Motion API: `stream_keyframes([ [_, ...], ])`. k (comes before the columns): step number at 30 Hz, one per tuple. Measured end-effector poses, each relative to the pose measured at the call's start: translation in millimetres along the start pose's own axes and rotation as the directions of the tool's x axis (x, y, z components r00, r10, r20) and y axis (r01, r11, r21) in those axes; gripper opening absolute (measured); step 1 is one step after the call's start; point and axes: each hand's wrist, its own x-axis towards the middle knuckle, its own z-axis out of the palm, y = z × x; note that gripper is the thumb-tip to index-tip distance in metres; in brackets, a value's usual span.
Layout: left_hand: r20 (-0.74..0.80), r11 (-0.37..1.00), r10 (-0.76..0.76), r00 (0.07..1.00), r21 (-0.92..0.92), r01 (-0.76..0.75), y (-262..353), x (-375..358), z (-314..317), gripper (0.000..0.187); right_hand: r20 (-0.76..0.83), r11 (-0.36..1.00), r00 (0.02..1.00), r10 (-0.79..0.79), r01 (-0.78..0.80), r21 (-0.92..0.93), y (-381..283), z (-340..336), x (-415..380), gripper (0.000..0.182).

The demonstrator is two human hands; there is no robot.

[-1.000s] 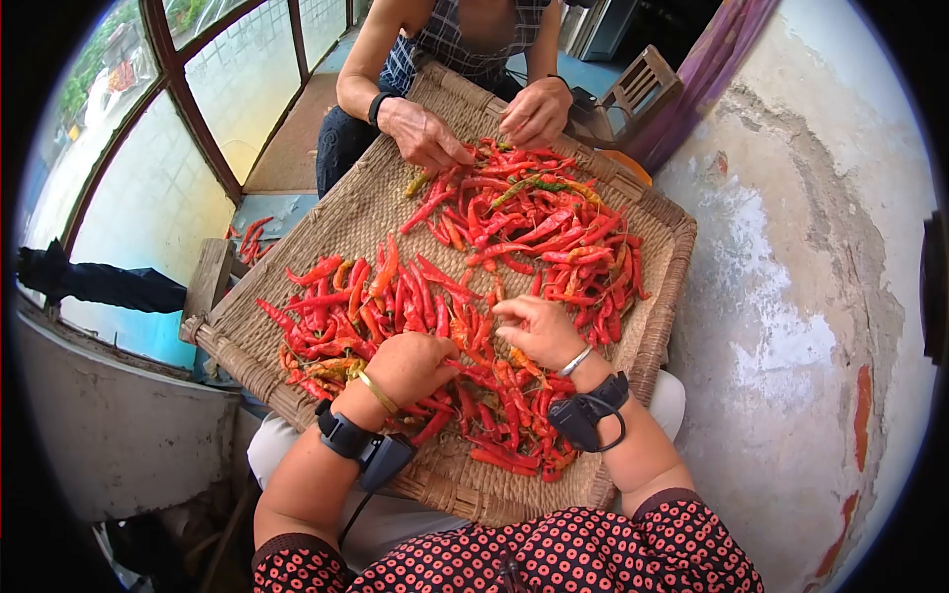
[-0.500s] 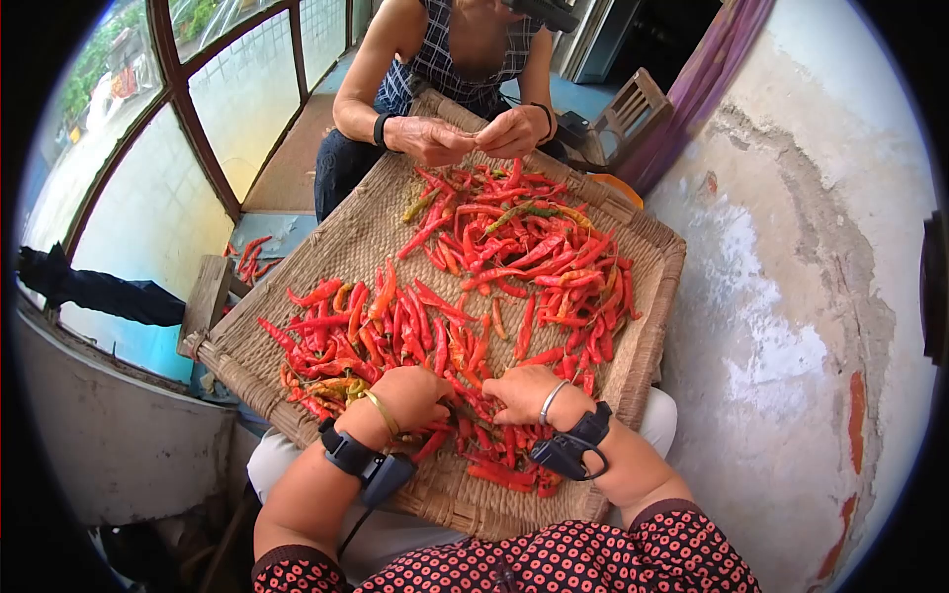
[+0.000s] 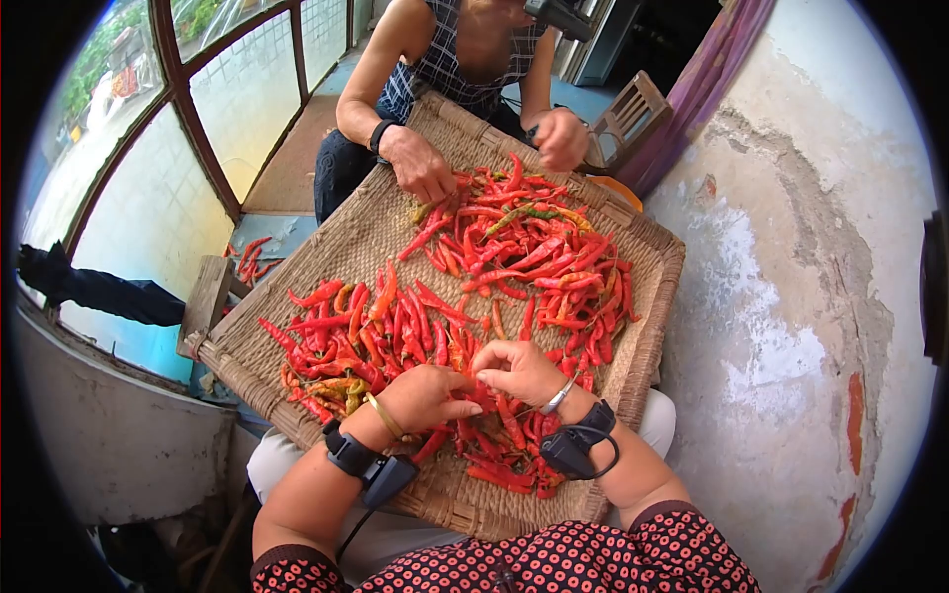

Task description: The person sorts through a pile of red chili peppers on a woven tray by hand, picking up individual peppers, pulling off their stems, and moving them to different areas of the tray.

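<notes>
Red chili peppers (image 3: 336,361) lie in a near heap on a square woven tray (image 3: 267,371), with some greenish-yellow ones at its left side. Over this heap, my left hand (image 3: 423,400) has its fingers closed on a red chili pepper (image 3: 478,393), partly hidden by thumb and fingers. My right hand (image 3: 522,374) almost meets it, thumb and forefinger pinched at the pepper's upper end. Whatever sits in that pinch is too small to make out. Each of my wrists carries a bangle and a strapped black device.
Across the tray sits a person whose one hand (image 3: 420,166) touches the far heap of chili peppers (image 3: 544,247); the other hand (image 3: 560,138) is raised. A plastered wall (image 3: 781,296) stands on the right, windows on the left. A wooden chair (image 3: 628,124) is behind.
My right hand has risen off the heap and come beside my left, which has turned with a pepper in it. The other person's hands have parted, one lowering to the far peppers.
</notes>
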Motion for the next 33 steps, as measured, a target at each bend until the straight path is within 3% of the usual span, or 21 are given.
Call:
stream_keyframes([
  [2, -0.096, 0.996, 0.088, 0.991, -0.019, -0.09, -2, 0, 4, 0.032, -0.015, 0.995, 0.999, 0.039, -0.037, 0.095, -7, 7, 0, 0.007],
  [6, -0.194, 0.996, 0.077, 0.978, -0.027, -0.083, 3, 1, 0, 0.028, -0.072, 0.984, 0.997, 0.024, -0.011, 0.176, -9, 15, 0, 0.013],
  [8, -0.093, 0.939, -0.187, 0.978, -0.31, 0.15, 6, 0, -3, 0.024, -0.121, 0.973, 0.993, 0.002, 0.026, 0.229, -15, 15, -1, 0.013],
  [10, -0.088, 0.944, -0.184, 0.979, -0.294, 0.151, 1, 0, -2, 0.022, -0.137, 0.976, 0.991, -0.008, 0.038, 0.215, -10, 10, 0, 0.016],
  [12, -0.021, 0.893, -0.243, 0.97, -0.397, 0.215, 2, 0, -5, 0.023, -0.155, 0.978, 0.988, -0.019, 0.05, 0.202, -13, -1, -1, 0.018],
  [13, -0.019, 0.892, -0.244, 0.97, -0.396, 0.217, 4, -1, -9, 0.023, -0.106, 0.963, 0.992, -0.066, 0.036, -0.268, -21, -12, -3, 0.021],
  [14, 0.064, 0.897, -0.257, 0.964, -0.355, 0.263, 8, -2, -14, 0.025, -0.04, 0.733, 0.996, -0.086, 0.036, -0.679, -24, -21, -6, 0.024],
  [15, 0.145, 0.901, -0.271, 0.952, -0.309, 0.304, 10, -2, -19, 0.026, -0.025, 0.545, 0.994, -0.111, 0.039, -0.838, -17, -27, -9, 0.03],
  [16, 0.147, 0.901, -0.271, 0.951, -0.308, 0.304, 10, -2, -21, 0.026, -0.027, 0.546, 0.994, -0.11, 0.038, -0.837, -12, -33, -10, 0.03],
  [18, 0.184, 0.894, -0.263, 0.947, -0.322, 0.311, 9, -1, -24, 0.022, -0.032, 0.263, 0.948, 0.316, -0.12, -0.957, -7, -41, -11, 0.031],
  [19, 0.185, 0.894, -0.262, 0.947, -0.322, 0.311, 8, 0, -26, 0.022, -0.027, 0.282, 0.945, 0.327, -0.125, -0.951, -4, -42, -12, 0.035],
  [21, -0.064, 0.675, -0.34, 0.938, -0.711, 0.196, 5, 3, -29, 0.02, -0.01, 0.296, 0.921, 0.39, -0.136, -0.945, -9, -39, -9, 0.036],
  [22, -0.062, 0.675, -0.34, 0.939, -0.711, 0.197, 1, 6, -29, 0.02, 0.007, 0.309, 0.893, 0.449, -0.148, -0.94, -11, -36, -8, 0.037],
  [23, -0.218, 0.611, -0.322, 0.921, -0.791, 0.026, -5, 9, -29, 0.028, 0.005, 0.309, 0.894, 0.448, -0.15, -0.939, -9, -34, -8, 0.037],
  [24, -0.37, 0.537, -0.318, 0.873, -0.829, -0.155, -9, 11, -29, 0.04, 0.095, 0.401, 0.892, 0.442, -0.101, -0.911, -5, -32, -7, 0.038],
  [25, -0.367, 0.555, -0.344, 0.864, -0.822, -0.129, -12, 10, -31, 0.048, 0.186, 0.489, 0.885, 0.427, -0.053, -0.871, 0, -31, -7, 0.038],
  [26, -0.369, 0.555, -0.344, 0.864, -0.822, -0.13, -15, 11, -28, 0.048, 0.186, 0.487, 0.885, 0.427, -0.052, -0.872, 3, -29, -7, 0.038],
  [28, -0.373, 0.642, -0.488, 0.789, -0.765, 0.036, -22, 11, -19, 0.051, 0.247, 0.531, 0.885, 0.393, 0.001, -0.848, 7, -27, -8, 0.033],
  [33, -0.305, 0.611, -0.43, 0.85, -0.791, 0.025, -20, 8, -9, 0.047, 0.243, 0.472, 0.89, 0.385, 0.037, -0.881, 5, -20, -6, 0.023],
])
